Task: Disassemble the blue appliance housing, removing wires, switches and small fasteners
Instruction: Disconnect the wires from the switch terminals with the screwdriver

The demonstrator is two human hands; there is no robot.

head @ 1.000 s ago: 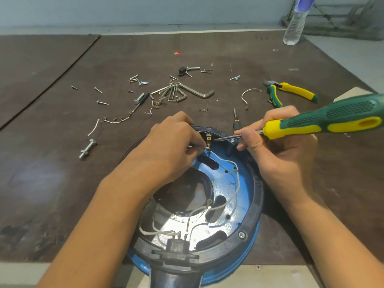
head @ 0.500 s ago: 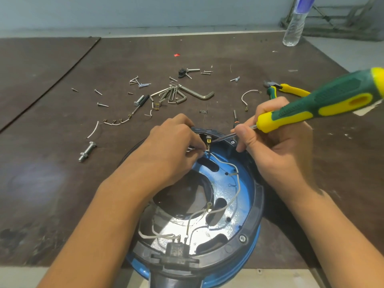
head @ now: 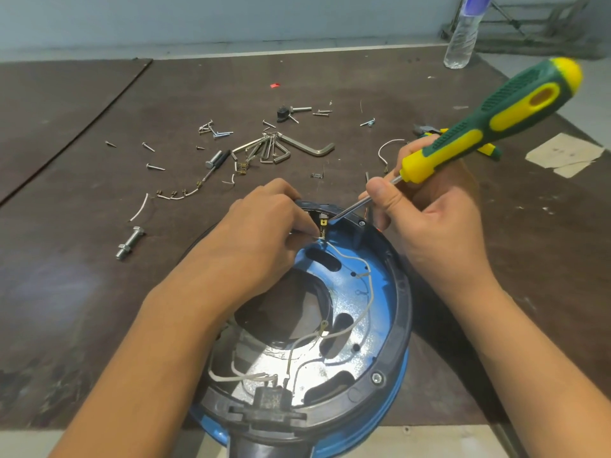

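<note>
Blue, black-rimmed round plastic appliance housing (head: 373,292) is set at the near edge of the dark table (head: 99,292). A thin white wire (head: 345,257) at its far rim is pinched by the left hand (head: 264,233); a green-and-yellow screwdriver (head: 489,127) is gripped by the right hand (head: 429,219), tip at a brass terminal (head: 323,223).

A dark brown counter (head: 66,292) fills the view, a seam (head: 82,125) crossing its left part. A pale blue-grey wall (head: 231,18) stands behind its far edge; pale floor (head: 598,100) and a metal frame (head: 509,18) lie past its far right corner.
</note>
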